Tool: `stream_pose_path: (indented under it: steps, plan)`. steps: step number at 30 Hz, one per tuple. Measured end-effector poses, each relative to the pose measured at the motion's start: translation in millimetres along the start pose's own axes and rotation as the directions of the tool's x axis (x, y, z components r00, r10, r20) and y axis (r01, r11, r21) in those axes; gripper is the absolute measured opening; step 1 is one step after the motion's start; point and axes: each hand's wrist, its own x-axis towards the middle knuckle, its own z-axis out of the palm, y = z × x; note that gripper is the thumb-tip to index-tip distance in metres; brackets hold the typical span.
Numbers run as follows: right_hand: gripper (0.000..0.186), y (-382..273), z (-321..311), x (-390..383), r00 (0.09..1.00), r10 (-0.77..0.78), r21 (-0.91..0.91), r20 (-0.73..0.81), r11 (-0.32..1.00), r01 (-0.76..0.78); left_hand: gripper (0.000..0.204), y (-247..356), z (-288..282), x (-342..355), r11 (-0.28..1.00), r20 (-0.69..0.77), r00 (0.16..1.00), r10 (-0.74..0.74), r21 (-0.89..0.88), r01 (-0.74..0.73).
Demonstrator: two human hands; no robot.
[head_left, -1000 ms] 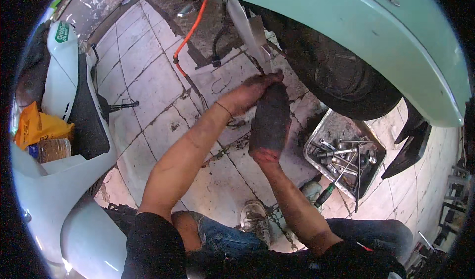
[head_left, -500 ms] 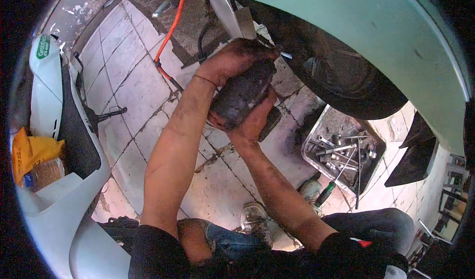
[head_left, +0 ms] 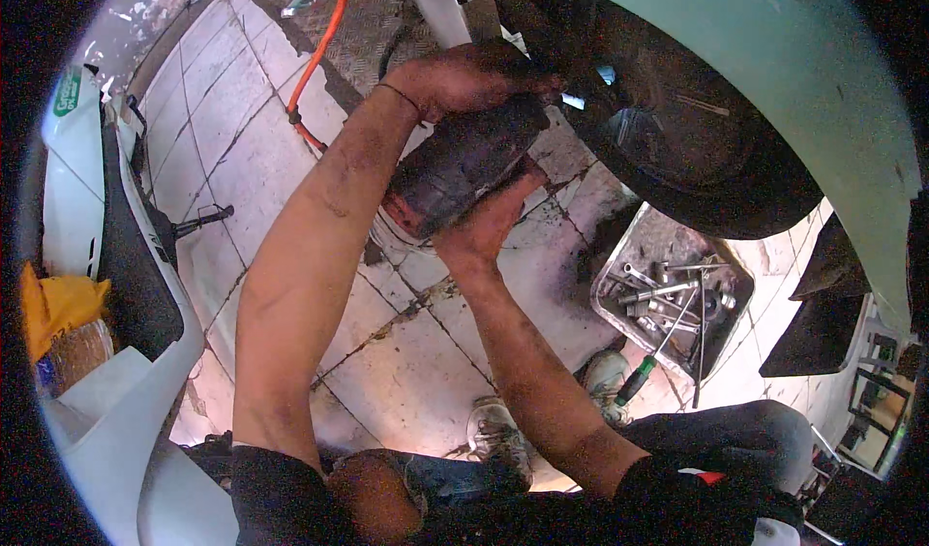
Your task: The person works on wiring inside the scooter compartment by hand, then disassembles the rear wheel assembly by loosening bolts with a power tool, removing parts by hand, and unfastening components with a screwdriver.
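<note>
A bulky, grimy black power tool (head_left: 463, 164), apparently an impact wrench, is held between both my hands with its far end pointing up and right toward a dark wheel (head_left: 677, 149). Some red shows on its near end. My left hand (head_left: 474, 79) is closed over the upper side, its fingertips at the far end near a small bright whitish spot. From below, my right hand (head_left: 487, 225) grips the lower side, and the tool hides part of its fingers. Whether the tool's tip touches the wheel cannot be made out.
A metal tray (head_left: 602, 299) of wrenches and sockets lies on the tiled floor at right, a green-handled screwdriver (head_left: 634, 381) across its rim. An orange hose (head_left: 324, 47) runs behind my left forearm. Pale vehicle bodywork (head_left: 764, 33) overhangs the wheel; white scooter panels (head_left: 164, 449) stand at left.
Both hands have carried the tool a little up and left in the picture. It now lies flatter, its far end closer to the wheel. The view has shifted slightly.
</note>
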Motion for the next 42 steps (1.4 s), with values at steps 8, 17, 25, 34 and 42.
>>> stream_pose_path:
  steps: [8,17,25,34,42]
  plan:
    - [0.087,11.5,0.8,4.2,0.993,-0.114,-0.149,-0.036,0.983,0.108,0.034,-8.0,3.5,4.9,0.992,-0.016,0.999,-0.041,-0.117,0.039]
    - [0.094,23.9,-0.6,6.6,0.998,-0.059,-0.180,-0.008,0.982,0.057,0.052,36.0,-16.3,5.1,0.926,0.016,0.949,-0.316,-0.214,0.312]
    - [0.080,21.2,-9.5,6.1,0.999,-0.031,-0.103,0.019,0.994,0.033,0.058,72.2,-34.2,9.6,0.880,0.125,0.955,-0.267,-0.371,0.295]
    - [0.091,5.0,-36.6,1.7,0.970,-0.028,-0.004,0.240,1.000,0.030,0.046,65.1,-16.7,14.9,0.656,0.193,0.875,-0.445,-0.594,0.465]
    - [0.079,-27.0,-118.0,-73.6,0.936,0.016,-0.121,0.352,0.992,0.029,0.035,47.9,74.5,-50.5,0.049,0.289,0.737,-0.611,-0.915,0.399]
